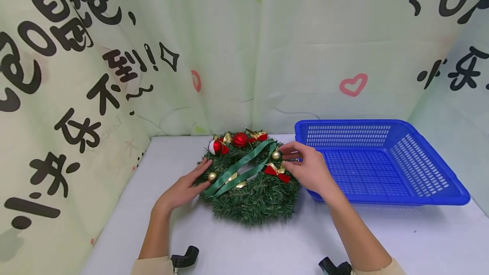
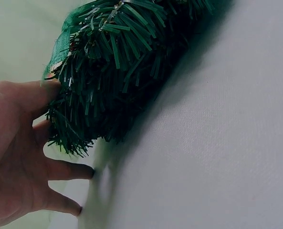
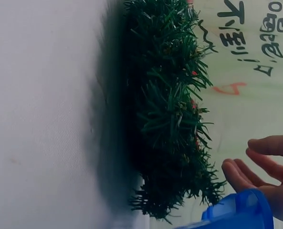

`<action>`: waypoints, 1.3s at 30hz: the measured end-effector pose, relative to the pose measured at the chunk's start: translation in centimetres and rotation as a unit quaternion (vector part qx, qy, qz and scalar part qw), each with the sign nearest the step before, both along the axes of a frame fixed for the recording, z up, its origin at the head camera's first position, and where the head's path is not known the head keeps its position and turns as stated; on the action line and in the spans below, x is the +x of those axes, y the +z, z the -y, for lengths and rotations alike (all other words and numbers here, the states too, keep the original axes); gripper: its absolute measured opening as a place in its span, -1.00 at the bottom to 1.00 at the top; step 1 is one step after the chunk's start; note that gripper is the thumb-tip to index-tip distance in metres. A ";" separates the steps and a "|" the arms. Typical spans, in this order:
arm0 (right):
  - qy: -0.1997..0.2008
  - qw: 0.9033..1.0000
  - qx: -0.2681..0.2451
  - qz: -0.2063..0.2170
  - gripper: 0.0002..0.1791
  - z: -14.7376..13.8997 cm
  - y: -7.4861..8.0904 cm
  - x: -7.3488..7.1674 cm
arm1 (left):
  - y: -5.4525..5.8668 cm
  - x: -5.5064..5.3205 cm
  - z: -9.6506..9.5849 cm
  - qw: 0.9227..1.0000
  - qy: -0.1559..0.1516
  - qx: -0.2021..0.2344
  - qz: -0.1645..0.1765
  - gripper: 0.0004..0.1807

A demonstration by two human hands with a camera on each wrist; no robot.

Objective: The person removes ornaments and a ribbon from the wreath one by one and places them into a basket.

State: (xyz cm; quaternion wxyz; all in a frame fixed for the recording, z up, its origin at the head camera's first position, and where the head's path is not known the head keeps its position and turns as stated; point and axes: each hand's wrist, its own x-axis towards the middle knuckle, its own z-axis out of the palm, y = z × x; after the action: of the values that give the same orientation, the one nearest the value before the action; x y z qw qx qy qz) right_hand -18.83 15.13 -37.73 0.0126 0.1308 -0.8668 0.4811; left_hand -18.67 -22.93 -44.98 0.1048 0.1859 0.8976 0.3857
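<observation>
Wreath (image 1: 256, 207) lay on desk (image 1: 229, 249), just left of blue basket (image 1: 366, 173). Left hand (image 1: 187, 188): fingers spread against wreath's edge. Right hand (image 1: 311, 171): fingers loosely bent beside gold ball (image 1: 276, 155), pinched nothing visible. Probably light, springy; red bauble (image 1: 240, 140) looked delicate, so outer greenery offered safest hold.

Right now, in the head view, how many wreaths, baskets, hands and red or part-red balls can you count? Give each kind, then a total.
Wreath: 1
Basket: 1
Left hand and right hand: 2
Red ball and red-and-white ball: 2
Total: 6
</observation>
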 end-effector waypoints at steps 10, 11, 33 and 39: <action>-0.012 0.998 0.059 0.031 -0.58 1.6 0.1 -1.2 | 0.1 0.3 0.0 1.000 0.001 0.001 0.006 -0.25; -0.015 0.997 0.064 0.036 -0.57 1.8 0.1 -1.2 | 0.1 0.3 0.0 1.000 0.000 0.002 0.007 -0.25; -0.028 0.991 0.127 0.043 -0.42 3.0 -0.6 -3.0 | -0.1 0.0 -0.3 1.000 -0.001 0.002 0.009 -0.24; -0.029 0.989 0.137 0.051 -0.41 3.3 -0.9 -3.5 | -0.1 0.0 -0.1 1.000 0.006 -0.003 0.005 -0.24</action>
State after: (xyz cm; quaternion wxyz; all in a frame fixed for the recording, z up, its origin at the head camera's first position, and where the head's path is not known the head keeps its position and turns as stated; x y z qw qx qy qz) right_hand -22.32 11.83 -38.63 -0.0357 0.0811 -0.9276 0.3628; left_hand -18.63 -22.84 -45.07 0.1073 0.1788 0.8991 0.3848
